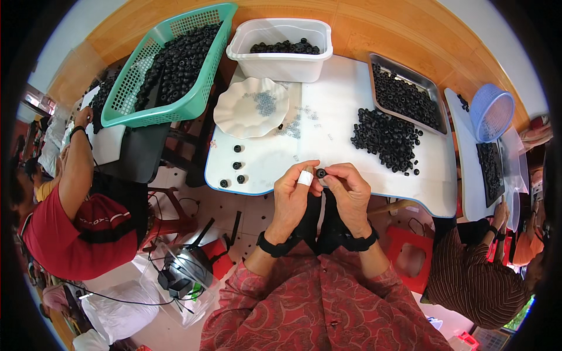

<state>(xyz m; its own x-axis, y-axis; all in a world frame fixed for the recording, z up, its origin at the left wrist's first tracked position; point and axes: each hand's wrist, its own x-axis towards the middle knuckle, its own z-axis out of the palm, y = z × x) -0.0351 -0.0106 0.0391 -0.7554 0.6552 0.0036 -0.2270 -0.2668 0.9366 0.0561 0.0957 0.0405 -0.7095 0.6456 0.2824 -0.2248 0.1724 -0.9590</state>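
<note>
Black ring (321, 173) pinched in the right grip (351, 198); left grip (291, 192) beside it, closure unclear.

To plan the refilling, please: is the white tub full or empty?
Neither: the white tub is partly filled; black pieces lie inside, below its bare upper back wall.

the black ring-shaped part (321, 173) is partly covered by the right hand (349, 196). clear pieces (264, 104) in the scalloped dish (230, 115) are too small to identify; the lower edge cuts off the red patterned shirt (328, 304).
</note>
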